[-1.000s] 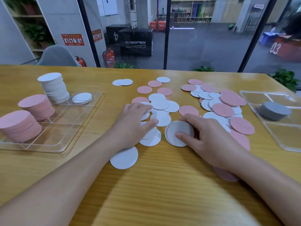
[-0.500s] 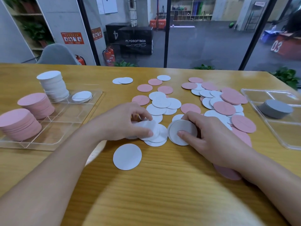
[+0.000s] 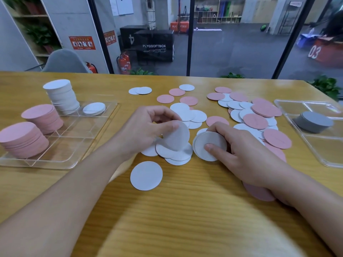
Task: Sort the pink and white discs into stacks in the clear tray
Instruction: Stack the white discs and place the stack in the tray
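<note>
White discs [image 3: 176, 138] pinched tilted in my left hand [image 3: 143, 130], a flat stack [image 3: 209, 145] gripped on the surface by my right hand [image 3: 239, 151]; clear tray [image 3: 104, 125] lies leftward, nearer my left hand.

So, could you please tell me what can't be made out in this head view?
- How many white round discs the right hand grips: edges overlap.
- The pink round disc under the right forearm: mostly covered.
- Discs beneath the left hand, which pinches a tilted white disc.
- The right-hand clear plastic tray: cut off by the frame edge.
</note>
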### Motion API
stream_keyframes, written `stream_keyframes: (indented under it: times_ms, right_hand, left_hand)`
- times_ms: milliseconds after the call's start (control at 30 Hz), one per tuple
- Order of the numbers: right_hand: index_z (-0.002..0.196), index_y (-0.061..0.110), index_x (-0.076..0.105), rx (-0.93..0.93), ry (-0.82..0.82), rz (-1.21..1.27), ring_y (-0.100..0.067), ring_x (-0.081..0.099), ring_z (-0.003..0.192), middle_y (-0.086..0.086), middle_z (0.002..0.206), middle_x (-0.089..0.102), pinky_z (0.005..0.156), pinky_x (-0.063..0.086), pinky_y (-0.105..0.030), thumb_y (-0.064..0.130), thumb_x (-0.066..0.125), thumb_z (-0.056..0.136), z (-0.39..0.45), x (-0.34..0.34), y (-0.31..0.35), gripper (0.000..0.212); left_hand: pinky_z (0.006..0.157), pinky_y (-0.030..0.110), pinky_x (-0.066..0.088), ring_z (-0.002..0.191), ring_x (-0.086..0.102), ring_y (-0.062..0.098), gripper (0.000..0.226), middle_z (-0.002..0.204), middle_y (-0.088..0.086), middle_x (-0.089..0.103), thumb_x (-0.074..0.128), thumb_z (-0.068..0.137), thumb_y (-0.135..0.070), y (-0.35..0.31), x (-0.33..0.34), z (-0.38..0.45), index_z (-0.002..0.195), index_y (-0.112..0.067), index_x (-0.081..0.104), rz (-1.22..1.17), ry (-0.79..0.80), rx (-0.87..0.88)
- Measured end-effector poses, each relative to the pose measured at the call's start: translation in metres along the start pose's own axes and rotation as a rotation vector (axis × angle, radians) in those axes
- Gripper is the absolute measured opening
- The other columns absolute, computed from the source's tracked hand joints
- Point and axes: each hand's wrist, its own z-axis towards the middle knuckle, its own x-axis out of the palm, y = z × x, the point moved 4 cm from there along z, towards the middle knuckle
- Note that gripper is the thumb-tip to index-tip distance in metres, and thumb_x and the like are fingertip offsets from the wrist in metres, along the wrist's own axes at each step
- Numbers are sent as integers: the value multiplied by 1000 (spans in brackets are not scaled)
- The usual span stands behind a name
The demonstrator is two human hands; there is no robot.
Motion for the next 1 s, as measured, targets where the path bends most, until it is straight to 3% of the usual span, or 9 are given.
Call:
stream_keyframes:
  times_ms: [100,200,367,467,533,633,733,867,1000]
  right_hand:
    - [108,38,56,-14,-11,17,-11,59,72,19,86,66,60,42,-21,39,64,106,0,-3,3,8]
    - [107,35,57,-23,-22,27,-14,57,70,11,82,65,59,42,-23,38,64,107,0,-5,5,8]
    - [105,32,57,-29,-11,46,-14,55,67,9,78,63,58,41,-26,37,64,108,-1,-4,6,8]
    - [105,34,55,-33,-15,51,-14,54,66,7,76,62,57,40,-26,38,63,108,-1,-3,6,9]
    - [105,37,53,-29,-23,47,-14,55,67,9,77,62,57,40,-25,39,63,108,0,-3,5,10]
    - [114,39,52,-20,-25,43,-12,56,69,16,80,62,58,37,-24,39,64,107,0,0,2,14]
    - [130,41,53,-40,16,-18,-6,61,79,20,93,66,63,39,-24,42,62,106,-1,5,4,25]
    - [122,43,60,-31,49,-41,-4,61,84,22,86,66,64,41,-25,43,64,106,-1,7,2,17]
    - [110,42,58,-26,38,-32,-8,60,79,20,83,64,61,41,-24,43,67,105,0,5,1,10]
  left_hand:
    - [84,28,58,91,72,16,9,102,0,81,73,106,-14,-4,-2,0,108,-9,81,-51,-10,21]
    - [76,30,53,79,63,23,32,89,10,76,69,110,-30,-6,0,-1,100,0,74,-76,-8,7]
    - [94,54,58,94,70,22,14,107,17,75,83,97,-5,-7,5,-5,106,-4,72,-26,131,31]
    - [89,73,58,96,72,21,31,117,5,75,82,95,0,-5,9,-7,120,-16,74,-14,166,4]
    - [90,67,60,94,73,21,39,119,4,74,84,93,2,-6,13,-7,124,-20,75,-45,159,5]
    - [94,42,61,94,75,27,39,115,8,75,84,92,5,-6,20,-7,123,-18,77,-117,169,29]
    - [105,45,62,111,78,37,40,118,9,79,82,93,9,-4,29,-8,126,-14,75,-161,221,39]
    - [104,43,63,112,80,32,40,119,12,80,75,94,16,-9,24,-8,127,-6,72,-145,262,44]
    - [87,39,60,103,69,9,32,111,-11,73,88,89,-19,-7,-6,-7,113,-38,80,378,237,23]
